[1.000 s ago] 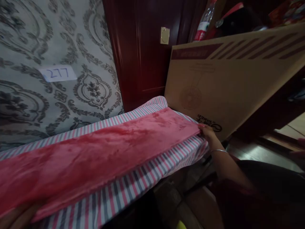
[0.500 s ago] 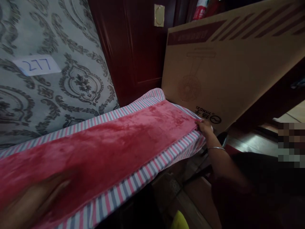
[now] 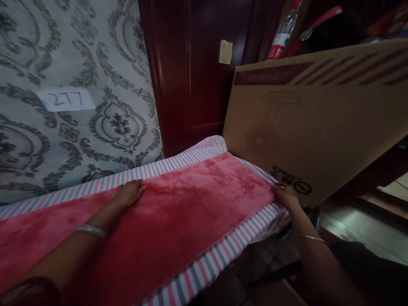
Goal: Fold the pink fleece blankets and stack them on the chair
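Note:
A long red plush cloth (image 3: 191, 208) lies spread over a pink, grey and white striped cover (image 3: 194, 272) on a narrow board or table. My left hand (image 3: 129, 193) rests on the plush near its far long edge, fingers stretched forward and palm down. At the right end, my right hand (image 3: 284, 195) pinches the near corner of the red cloth, with the striped cover just below. The fingertips there are partly hidden. A bangle circles each of my wrists.
A large cardboard box (image 3: 315, 123) stands against the right end of the cloth. Behind it are a plastic bottle (image 3: 280, 40) and dark items. A patterned wall (image 3: 121, 123) with a paper reading 277 (image 3: 68, 99) and a dark red door panel (image 3: 204, 93) border the far side.
My left hand has moved forward and right, from the lower left onto the far part of the plush. My right hand keeps hold of the corner. The view has shifted upward.

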`<control>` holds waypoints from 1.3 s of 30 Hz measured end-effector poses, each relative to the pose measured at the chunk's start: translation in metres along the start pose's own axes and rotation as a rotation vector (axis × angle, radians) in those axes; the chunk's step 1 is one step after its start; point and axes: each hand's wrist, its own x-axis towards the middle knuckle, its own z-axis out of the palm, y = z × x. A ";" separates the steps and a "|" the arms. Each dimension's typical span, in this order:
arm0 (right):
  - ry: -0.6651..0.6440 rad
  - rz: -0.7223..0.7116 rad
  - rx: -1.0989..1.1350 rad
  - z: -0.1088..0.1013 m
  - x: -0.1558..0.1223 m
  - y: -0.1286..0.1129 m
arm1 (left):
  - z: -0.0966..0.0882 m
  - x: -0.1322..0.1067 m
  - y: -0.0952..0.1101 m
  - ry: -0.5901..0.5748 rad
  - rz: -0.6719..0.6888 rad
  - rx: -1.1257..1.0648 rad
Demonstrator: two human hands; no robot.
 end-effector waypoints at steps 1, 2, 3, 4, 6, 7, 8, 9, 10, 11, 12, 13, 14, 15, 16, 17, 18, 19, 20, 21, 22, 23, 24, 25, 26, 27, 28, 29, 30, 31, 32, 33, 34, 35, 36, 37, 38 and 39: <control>0.032 -0.022 -0.060 0.001 0.002 -0.006 | 0.006 0.003 -0.003 0.019 -0.008 0.010; 0.061 -0.066 -0.132 0.004 0.004 -0.014 | 0.013 0.005 -0.007 0.052 -0.014 0.023; 0.073 -0.133 -0.205 0.009 0.005 -0.025 | 0.019 0.007 -0.010 0.092 -0.018 0.036; 0.067 -0.216 -0.271 0.016 0.007 -0.037 | 0.025 0.009 -0.012 0.138 -0.021 0.043; -0.013 -0.352 -0.331 0.039 0.013 -0.066 | 0.035 0.011 -0.015 0.231 -0.028 0.038; -0.049 -0.371 -0.330 0.053 0.018 -0.080 | 0.039 0.011 -0.016 0.269 -0.030 0.025; -0.079 -0.380 -0.325 0.068 0.024 -0.093 | 0.042 0.012 -0.017 0.299 -0.031 0.006; -0.102 -0.379 -0.321 0.083 0.030 -0.105 | 0.044 0.012 -0.019 0.322 -0.032 -0.019; -0.118 -0.373 -0.319 0.097 0.038 -0.115 | 0.045 0.013 -0.020 0.335 -0.039 -0.045; -0.131 -0.366 -0.319 0.109 0.046 -0.123 | 0.045 0.014 -0.023 0.341 -0.053 -0.071; -0.142 -0.355 -0.323 0.121 0.054 -0.130 | 0.045 0.015 -0.026 0.337 -0.070 -0.090; -0.151 -0.340 -0.328 0.130 0.062 -0.135 | 0.043 0.017 -0.029 0.323 -0.088 -0.101; -0.162 -0.322 -0.336 0.139 0.070 -0.139 | 0.041 0.020 -0.032 0.299 -0.100 -0.105; -0.175 -0.301 -0.347 0.146 0.077 -0.142 | 0.039 0.023 -0.036 0.267 -0.099 -0.108; -0.192 -0.281 -0.359 0.153 0.082 -0.143 | 0.037 0.026 -0.039 0.232 -0.082 -0.118; -0.209 -0.262 -0.372 0.160 0.087 -0.144 | 0.035 0.030 -0.042 0.200 -0.052 -0.139; -0.223 -0.246 -0.384 0.165 0.090 -0.145 | 0.035 0.032 -0.045 0.170 -0.021 -0.168; -0.231 -0.234 -0.396 0.170 0.092 -0.144 | 0.034 0.035 -0.046 0.144 0.001 -0.199; -0.231 -0.227 -0.404 0.175 0.092 -0.143 | 0.035 0.036 -0.047 0.121 0.009 -0.222; -0.223 -0.224 -0.410 0.178 0.092 -0.142 | 0.035 0.037 -0.048 0.101 -0.002 -0.229; -0.207 -0.224 -0.414 0.180 0.091 -0.140 | 0.035 0.037 -0.047 0.080 -0.029 -0.217; -0.185 -0.226 -0.415 0.180 0.091 -0.139 | 0.034 0.036 -0.046 0.057 -0.066 -0.187; -0.160 -0.231 -0.415 0.179 0.091 -0.139 | 0.031 0.036 -0.045 0.041 -0.098 -0.144; -0.131 -0.237 -0.414 0.177 0.091 -0.140 | 0.027 0.036 -0.043 0.034 -0.120 -0.092; -0.101 -0.245 -0.413 0.174 0.093 -0.143 | 0.020 0.037 -0.042 0.042 -0.131 -0.041; -0.072 -0.253 -0.410 0.171 0.096 -0.147 | 0.012 0.039 -0.040 0.061 -0.135 0.004; -0.043 -0.262 -0.406 0.168 0.100 -0.152 | 0.003 0.043 -0.038 0.096 -0.136 0.036; -0.015 -0.272 -0.400 0.166 0.104 -0.157 | -0.005 0.048 -0.037 0.134 -0.140 0.053; 0.009 -0.281 -0.398 0.166 0.108 -0.162 | -0.012 0.054 -0.035 0.169 -0.150 0.057; 0.023 -0.290 -0.401 0.167 0.111 -0.166 | -0.015 0.060 -0.034 0.190 -0.162 0.057; 0.024 -0.300 -0.409 0.171 0.114 -0.168 | -0.015 0.067 -0.033 0.185 -0.166 0.050; 0.012 -0.306 -0.420 0.175 0.116 -0.168 | -0.012 0.074 -0.033 0.164 -0.169 0.040; -0.012 -0.310 -0.435 0.182 0.117 -0.166 | -0.006 0.080 -0.033 0.129 -0.166 0.024; -0.043 -0.310 -0.450 0.188 0.117 -0.163 | 0.002 0.085 -0.034 0.087 -0.157 0.005; -0.073 -0.307 -0.463 0.195 0.117 -0.158 | 0.011 0.089 -0.036 0.049 -0.147 -0.014; -0.098 -0.303 -0.473 0.201 0.117 -0.153 | 0.020 0.092 -0.039 0.025 -0.138 -0.032; -0.117 -0.299 -0.484 0.207 0.118 -0.149 | 0.027 0.094 -0.042 0.020 -0.131 -0.045; -0.132 -0.297 -0.496 0.211 0.118 -0.145 | 0.032 0.096 -0.045 0.027 -0.124 -0.051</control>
